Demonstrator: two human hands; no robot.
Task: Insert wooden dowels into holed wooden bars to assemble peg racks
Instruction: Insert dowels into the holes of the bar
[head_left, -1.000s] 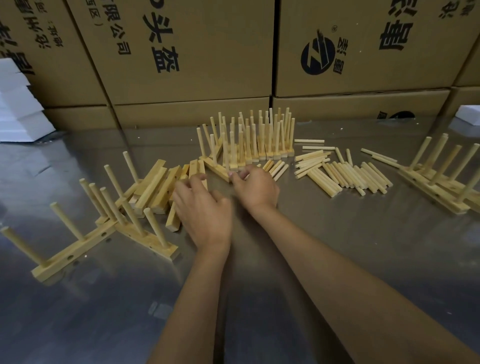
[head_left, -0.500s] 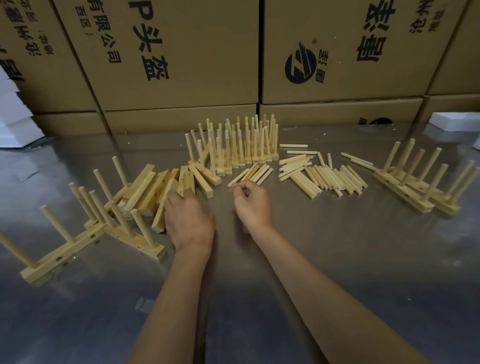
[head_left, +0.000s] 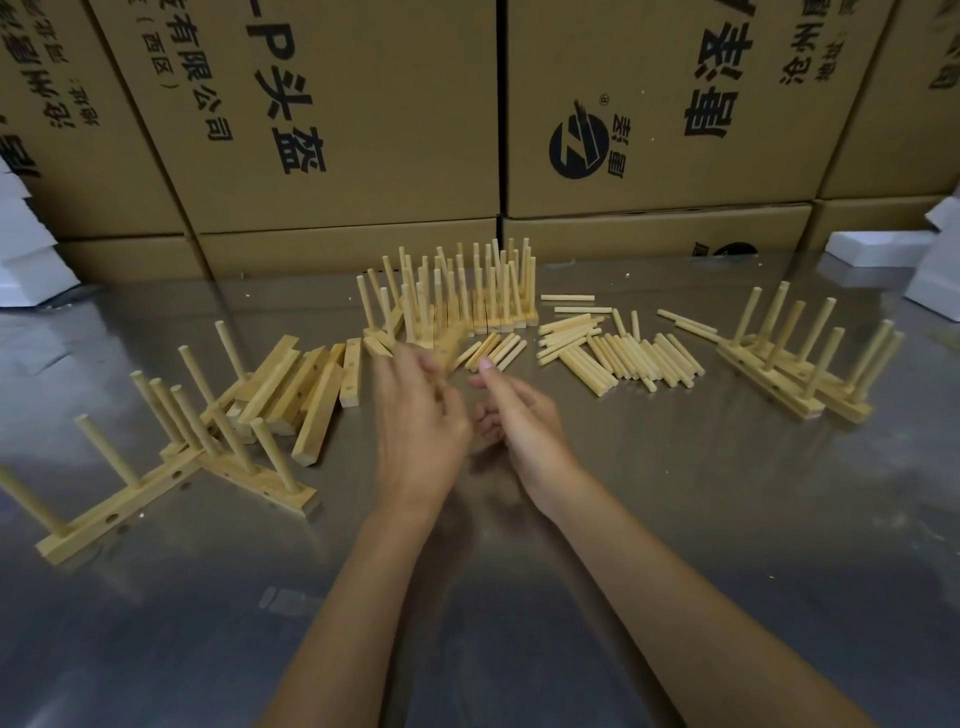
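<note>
The left hand (head_left: 421, 415) grips a blurred holed bar (head_left: 451, 349), lifted just in front of the standing rack cluster (head_left: 462, 301). The right hand (head_left: 511, 415) hangs loosely curled beside it, empty. Loose dowels (head_left: 623, 358) lie right of the cluster; bare steel table (head_left: 675, 519) spreads toward the near edge.

Left hand (head_left: 418, 415) and its bar (head_left: 451, 347) are motion-blurred.

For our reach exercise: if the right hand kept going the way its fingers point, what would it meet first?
Probably the small cluster of loose dowels just beyond the right hand, with the standing racks behind; depth is hard to judge.
</note>
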